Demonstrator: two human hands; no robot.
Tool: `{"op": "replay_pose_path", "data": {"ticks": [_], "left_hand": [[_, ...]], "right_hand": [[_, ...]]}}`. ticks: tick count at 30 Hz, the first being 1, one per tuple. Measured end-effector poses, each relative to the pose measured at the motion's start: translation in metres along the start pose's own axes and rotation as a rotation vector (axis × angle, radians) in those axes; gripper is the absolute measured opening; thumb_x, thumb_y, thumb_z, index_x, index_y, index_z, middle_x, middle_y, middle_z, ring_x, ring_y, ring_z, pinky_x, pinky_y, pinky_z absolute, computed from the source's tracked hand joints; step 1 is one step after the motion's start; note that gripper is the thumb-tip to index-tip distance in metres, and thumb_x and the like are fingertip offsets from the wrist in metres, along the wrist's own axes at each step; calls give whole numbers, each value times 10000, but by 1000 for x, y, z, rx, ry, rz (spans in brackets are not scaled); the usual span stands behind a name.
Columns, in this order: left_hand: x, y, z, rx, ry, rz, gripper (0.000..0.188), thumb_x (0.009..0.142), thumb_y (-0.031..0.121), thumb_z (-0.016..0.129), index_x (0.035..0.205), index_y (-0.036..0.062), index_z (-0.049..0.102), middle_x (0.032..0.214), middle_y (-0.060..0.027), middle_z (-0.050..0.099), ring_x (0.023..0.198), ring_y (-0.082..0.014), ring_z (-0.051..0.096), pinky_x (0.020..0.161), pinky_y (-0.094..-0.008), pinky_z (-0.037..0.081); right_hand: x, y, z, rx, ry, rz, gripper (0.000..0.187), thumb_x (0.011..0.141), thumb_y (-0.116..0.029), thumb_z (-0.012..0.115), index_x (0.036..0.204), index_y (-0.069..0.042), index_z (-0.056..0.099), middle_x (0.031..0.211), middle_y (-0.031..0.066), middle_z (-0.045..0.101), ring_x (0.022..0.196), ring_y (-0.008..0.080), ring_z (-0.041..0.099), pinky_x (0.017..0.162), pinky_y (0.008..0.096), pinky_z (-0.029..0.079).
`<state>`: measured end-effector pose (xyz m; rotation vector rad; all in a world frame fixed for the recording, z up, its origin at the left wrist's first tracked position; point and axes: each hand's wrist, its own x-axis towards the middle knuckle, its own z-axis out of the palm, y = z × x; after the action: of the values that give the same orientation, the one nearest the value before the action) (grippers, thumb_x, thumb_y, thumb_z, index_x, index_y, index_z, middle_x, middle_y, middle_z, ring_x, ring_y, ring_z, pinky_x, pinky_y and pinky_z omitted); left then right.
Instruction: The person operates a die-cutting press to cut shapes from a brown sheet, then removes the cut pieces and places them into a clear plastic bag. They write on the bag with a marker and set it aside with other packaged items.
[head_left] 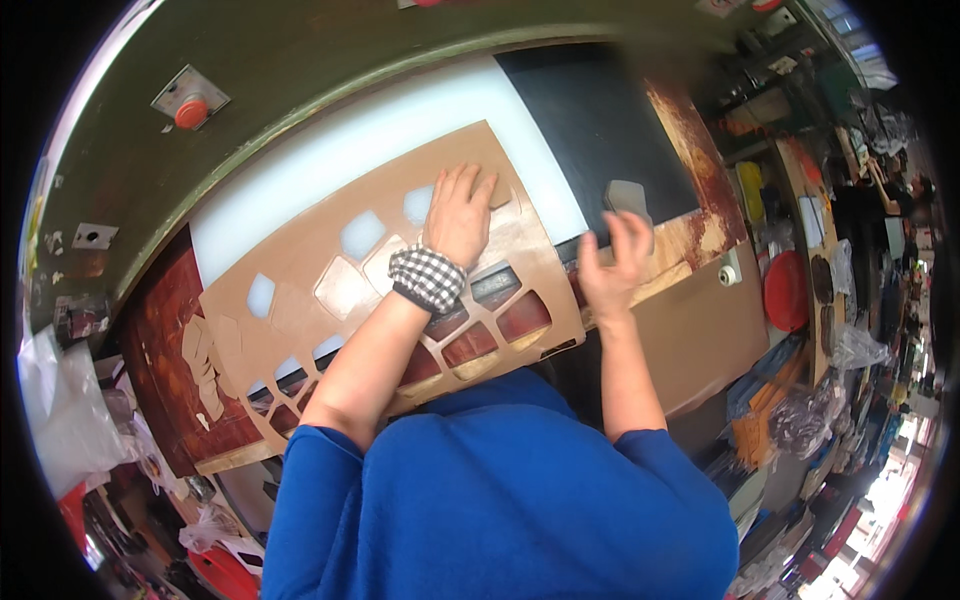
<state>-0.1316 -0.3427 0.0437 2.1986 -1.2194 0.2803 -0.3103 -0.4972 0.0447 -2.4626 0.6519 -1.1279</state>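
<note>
Dark green metal panelling with a red round button curves across the far side of my worn reddish-brown worktop. On it lie a smooth white board and a flat black sheet. My tan, leather-like sheet with many-sided cut-outs lies partly over the white board, in front of me. My left hand rests palm down on it, fingers extended, clamped on nothing; its black-and-white checked fabric cuff and my forearm hide some cut-outs. My right hand has thumb and fingers apart, right by a grey-brown rounded flat piece; whether they touch, I cannot tell. Small tan offcuts lie leftward; a red round plastic item stands well to the right.
</note>
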Motion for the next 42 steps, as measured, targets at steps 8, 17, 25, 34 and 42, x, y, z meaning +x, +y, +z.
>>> {"op": "replay_pose_path", "data": {"ticks": [8,17,25,34,42], "left_hand": [[-34,27,-7,-180,-110,-11,480,836,189,679,1271,31,552,1304,-214,488,1242,-408,455,1099,-519,340],[-33,25,-13,-383,-23,-20,580,832,279,714,1294,-4,509,1205,-217,580,1119,-417,553,1062,-506,372],[-23,-5,-6,-1022,279,-815,406,975,213,595,1296,-17,503,1050,-93,644,943,-152,618,809,-294,518],[7,-9,-23,-607,10,-566,384,882,277,682,1170,24,652,996,-125,719,936,-201,668,827,-317,517],[-45,-20,-79,-430,152,-503,313,886,225,688,1079,-22,689,941,-165,726,873,-243,705,788,-330,563]], "right_hand": [[37,-36,9,696,-552,734,506,858,-104,716,1313,2,523,1082,191,653,962,196,652,825,286,542],[55,-34,35,1361,-784,1004,524,899,-145,674,1336,54,465,1005,96,674,854,152,644,725,258,528],[66,-26,55,1425,-989,1111,339,956,-200,590,1206,27,563,640,35,557,522,135,524,483,256,443],[79,-57,64,1478,-1215,833,356,987,-230,547,1281,-31,577,535,-23,437,448,77,410,443,223,356],[63,-40,33,173,-514,60,252,893,-113,635,1116,-2,670,969,129,677,845,243,652,703,333,526]]}}
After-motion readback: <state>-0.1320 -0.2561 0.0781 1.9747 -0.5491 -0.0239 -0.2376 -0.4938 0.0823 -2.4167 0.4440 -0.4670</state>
